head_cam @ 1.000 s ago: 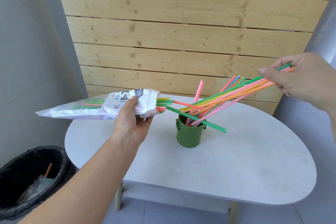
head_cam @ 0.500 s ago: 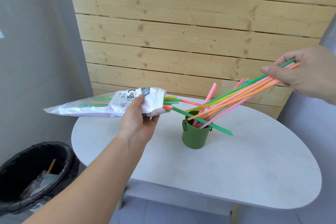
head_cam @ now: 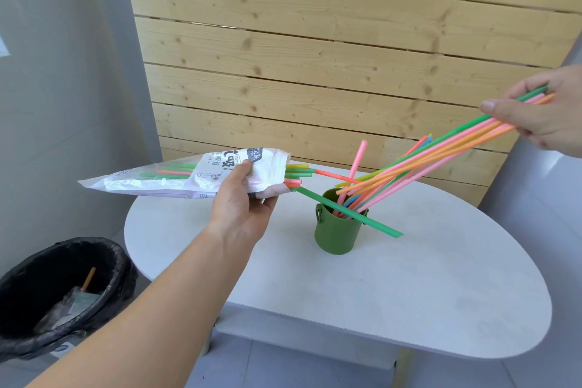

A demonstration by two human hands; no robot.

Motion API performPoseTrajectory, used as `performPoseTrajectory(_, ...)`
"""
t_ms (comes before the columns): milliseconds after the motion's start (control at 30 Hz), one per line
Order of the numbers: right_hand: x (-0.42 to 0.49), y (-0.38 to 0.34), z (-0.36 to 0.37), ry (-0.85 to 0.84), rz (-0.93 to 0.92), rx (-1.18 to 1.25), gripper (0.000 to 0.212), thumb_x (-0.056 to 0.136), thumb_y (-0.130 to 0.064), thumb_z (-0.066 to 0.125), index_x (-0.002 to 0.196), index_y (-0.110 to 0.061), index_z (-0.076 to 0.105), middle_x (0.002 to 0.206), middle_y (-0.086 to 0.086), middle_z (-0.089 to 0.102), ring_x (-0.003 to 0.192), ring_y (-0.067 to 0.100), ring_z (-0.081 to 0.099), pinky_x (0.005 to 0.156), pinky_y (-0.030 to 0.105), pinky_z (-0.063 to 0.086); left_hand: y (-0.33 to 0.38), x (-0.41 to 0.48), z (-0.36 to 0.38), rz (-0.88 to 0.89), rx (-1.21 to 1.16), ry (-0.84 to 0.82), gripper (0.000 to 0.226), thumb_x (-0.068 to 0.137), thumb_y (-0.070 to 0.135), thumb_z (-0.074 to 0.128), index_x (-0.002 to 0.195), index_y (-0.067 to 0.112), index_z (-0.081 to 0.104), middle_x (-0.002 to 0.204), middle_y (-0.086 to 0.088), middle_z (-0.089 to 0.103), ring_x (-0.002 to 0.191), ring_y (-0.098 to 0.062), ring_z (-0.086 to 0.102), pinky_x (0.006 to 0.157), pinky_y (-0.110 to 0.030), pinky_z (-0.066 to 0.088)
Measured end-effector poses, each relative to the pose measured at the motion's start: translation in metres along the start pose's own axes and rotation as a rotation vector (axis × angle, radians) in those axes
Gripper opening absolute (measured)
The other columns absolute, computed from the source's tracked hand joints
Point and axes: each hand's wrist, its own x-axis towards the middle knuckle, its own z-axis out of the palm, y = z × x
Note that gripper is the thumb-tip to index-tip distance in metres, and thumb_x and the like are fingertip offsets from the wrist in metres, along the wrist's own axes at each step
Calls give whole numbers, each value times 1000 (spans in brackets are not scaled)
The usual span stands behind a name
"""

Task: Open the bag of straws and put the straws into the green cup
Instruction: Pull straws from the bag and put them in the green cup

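My left hand (head_cam: 244, 198) grips the white plastic straw bag (head_cam: 189, 175) near its open mouth, holding it level above the table's left side. Several straw ends poke out of the mouth, and one long green straw (head_cam: 349, 211) slants down across the green cup (head_cam: 337, 235). My right hand (head_cam: 544, 113), high at the right, pinches the upper ends of a bundle of coloured straws (head_cam: 441, 153). Their lower ends sit inside the cup. A pink straw (head_cam: 357, 164) stands in the cup too.
The cup stands on a white oval table (head_cam: 409, 293) in front of a wooden slat wall (head_cam: 315, 57). A black-lined waste bin (head_cam: 56, 293) with scraps sits on the floor at the lower left. Grey walls close in on both sides.
The bundle in my right hand has tilted a little steeper, its top end rising. The bag in my left hand stays about where it was.
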Motion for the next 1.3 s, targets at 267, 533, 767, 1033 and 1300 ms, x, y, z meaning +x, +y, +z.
performPoseTrajectory(267, 1, -1, -5, -11, 9, 19, 55, 64, -71, 82, 84, -21, 75, 43, 10, 55, 28, 20, 40, 37, 25, 41, -2, 1, 0, -3, 5, 15, 28, 100, 9, 58, 126, -1, 58, 133, -20, 67, 83, -30, 61, 40, -20, 46)
performPoseTrajectory(533, -15, -22, 20, -45, -33, 15, 59, 60, -79, 78, 82, -24, 76, 42, 5, 57, 29, 12, 42, 37, 18, 40, -3, 1, 0, -5, 16, 8, 18, 100, 10, 58, 116, 1, 58, 136, -21, 65, 69, -29, 61, 42, -21, 49)
performPoseTrajectory(767, -20, -43, 47, -55, -77, -88, 43, 64, -70, 72, 78, -30, 73, 40, -5, 57, 29, 6, 42, 32, 12, 33, -1, 1, -1, -5, -22, -16, 14, 101, 8, 57, 111, -1, 57, 128, -23, 68, 60, -33, 68, 38, -22, 48)
performPoseTrajectory(1033, -9, -55, 49, -34, -88, -117, 24, 75, -58, 76, 75, -35, 71, 39, -7, 57, 28, 6, 38, 30, 13, 32, -1, 1, 0, -6, 11, 5, 13, 99, 11, 60, 108, 2, 60, 104, -16, 72, 59, -29, 67, 46, -25, 51)
performPoseTrajectory(1300, 8, -63, 47, -30, -74, -60, 49, 54, -74, 71, 75, -30, 72, 38, -4, 56, 30, 12, 40, 51, 24, 41, 0, -1, 1, -12, -19, 10, 12, 99, 9, 61, 108, 1, 61, 98, -15, 73, 60, -31, 70, 42, -23, 51)
